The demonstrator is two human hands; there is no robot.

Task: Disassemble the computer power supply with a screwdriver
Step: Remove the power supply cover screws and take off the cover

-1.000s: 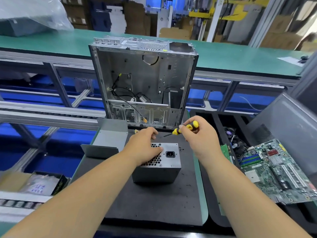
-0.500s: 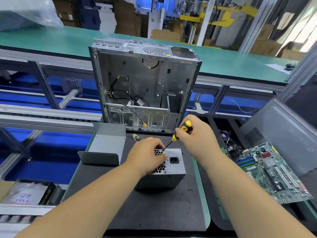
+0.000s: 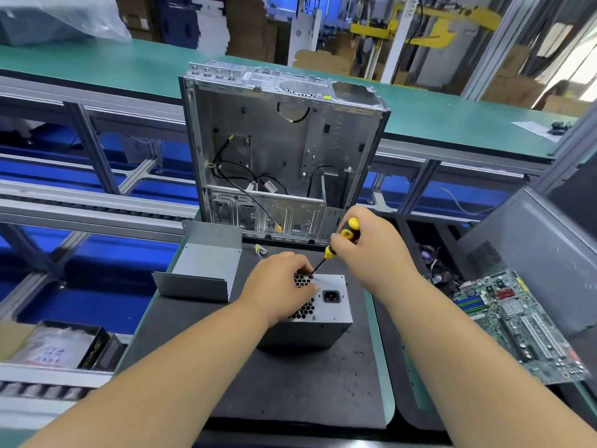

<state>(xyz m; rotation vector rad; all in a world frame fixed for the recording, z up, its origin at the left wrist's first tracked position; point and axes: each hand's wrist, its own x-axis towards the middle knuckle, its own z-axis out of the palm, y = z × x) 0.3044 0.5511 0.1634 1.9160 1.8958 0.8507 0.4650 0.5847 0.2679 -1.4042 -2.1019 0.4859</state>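
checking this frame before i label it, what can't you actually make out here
Head view only:
- Screw under the screwdriver tip: too small, and crowded by the left hand.
- Much of the power supply top: covered by the left hand.
- Right hand finger placement on the handle: seen from behind.
- Green circuit board markings: too small.
- Box at lower left: label blurred.

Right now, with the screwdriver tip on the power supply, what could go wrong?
1. The left hand rests on the power supply beside the screwdriver tip; a slip could jab its fingers.
2. The screwdriver is tilted, so it may slip out of the screw.
3. A freed screw could roll off the black mat.
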